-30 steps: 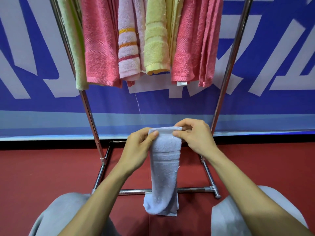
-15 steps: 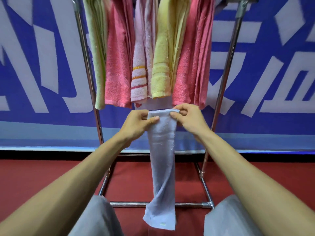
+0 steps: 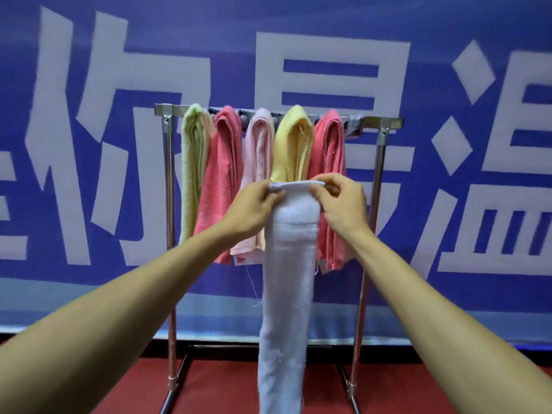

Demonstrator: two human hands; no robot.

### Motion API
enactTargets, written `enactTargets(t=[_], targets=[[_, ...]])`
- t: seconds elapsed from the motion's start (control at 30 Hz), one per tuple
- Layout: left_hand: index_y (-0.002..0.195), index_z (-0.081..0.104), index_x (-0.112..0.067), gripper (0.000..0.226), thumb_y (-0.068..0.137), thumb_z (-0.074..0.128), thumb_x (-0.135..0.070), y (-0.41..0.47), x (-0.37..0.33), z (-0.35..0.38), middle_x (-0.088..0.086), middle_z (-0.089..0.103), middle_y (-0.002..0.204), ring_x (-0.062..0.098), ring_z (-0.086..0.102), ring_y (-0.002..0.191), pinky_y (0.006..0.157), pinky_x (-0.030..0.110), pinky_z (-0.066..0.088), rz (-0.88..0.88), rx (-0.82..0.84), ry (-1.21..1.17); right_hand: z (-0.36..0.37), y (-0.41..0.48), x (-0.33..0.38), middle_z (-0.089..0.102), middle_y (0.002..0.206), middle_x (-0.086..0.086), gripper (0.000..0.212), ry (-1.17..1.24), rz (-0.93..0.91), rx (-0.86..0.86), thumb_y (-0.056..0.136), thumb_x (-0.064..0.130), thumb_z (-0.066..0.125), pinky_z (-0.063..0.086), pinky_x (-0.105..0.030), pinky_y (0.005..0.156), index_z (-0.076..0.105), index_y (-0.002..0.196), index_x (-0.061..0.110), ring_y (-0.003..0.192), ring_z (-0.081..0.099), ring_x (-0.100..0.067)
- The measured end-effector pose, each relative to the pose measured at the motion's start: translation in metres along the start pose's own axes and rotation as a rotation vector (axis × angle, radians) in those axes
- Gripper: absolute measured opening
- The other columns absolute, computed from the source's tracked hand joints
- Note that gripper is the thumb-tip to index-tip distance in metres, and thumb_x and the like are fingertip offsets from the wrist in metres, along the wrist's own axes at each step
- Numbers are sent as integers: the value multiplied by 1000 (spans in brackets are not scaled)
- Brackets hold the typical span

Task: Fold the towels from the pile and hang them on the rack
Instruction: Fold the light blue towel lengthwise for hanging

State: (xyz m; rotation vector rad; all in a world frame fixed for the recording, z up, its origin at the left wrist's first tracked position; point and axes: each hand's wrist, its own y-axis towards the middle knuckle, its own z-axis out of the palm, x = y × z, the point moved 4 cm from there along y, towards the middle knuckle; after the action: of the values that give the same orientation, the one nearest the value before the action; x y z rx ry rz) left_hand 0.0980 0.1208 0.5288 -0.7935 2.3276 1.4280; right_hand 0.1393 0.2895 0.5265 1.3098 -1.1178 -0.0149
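Blue towel (image 3: 288, 264) at frame centre, long axis vertical, folded into a narrow strip. Left hand (image 3: 254, 207) and right hand (image 3: 343, 204) each pinch a top corner, fingers (image 3: 318, 191) closed on the edge. The free stretch of the rack (image 3: 369, 122) bar lies above and to the right of the hands, beyond the red towel (image 3: 328, 150); right hand nearer.

Versus 0.5 s ago: the top bar has come into view and the towel hangs straighter.

Pale blue towel (image 3: 288, 264) before loaded rack (image 3: 379, 162)
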Motion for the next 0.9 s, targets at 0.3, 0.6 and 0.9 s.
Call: enactTargets(t=[0.3, 0.6, 0.9], targets=[[90, 70, -6, 25, 97, 53, -23, -7, 7, 11, -4, 61, 71, 9, 55, 64, 57, 27, 46, -251, 45, -372, 1, -11, -9, 71, 82, 0, 6, 158, 150, 64, 88, 11, 66, 56, -26, 73, 69, 89, 17, 79, 67, -10], [94, 68, -4, 23, 97, 54, -22, -21, 15, 26, 1, 69, 65, 10, 64, 55, 45, 20, 50, -494, 26, -643, 30, -64, -62, 71, 111, -11, 56, 704, 760, 408, 94, 55, 42, 52, -38, 93, 67, 115, 11, 105, 67, -24], [94, 61, -4, 11, 95, 56, -13, -62, 98, 63, -1, 61, 54, 6, 53, 36, 37, 19, 46, -920, -183, -912, 42, -115, -117, 65, 64, 5, 28, 566, 703, 627, 90, 29, 55, 39, -18, 52, 66, 95, 4, 56, 56, -4]])
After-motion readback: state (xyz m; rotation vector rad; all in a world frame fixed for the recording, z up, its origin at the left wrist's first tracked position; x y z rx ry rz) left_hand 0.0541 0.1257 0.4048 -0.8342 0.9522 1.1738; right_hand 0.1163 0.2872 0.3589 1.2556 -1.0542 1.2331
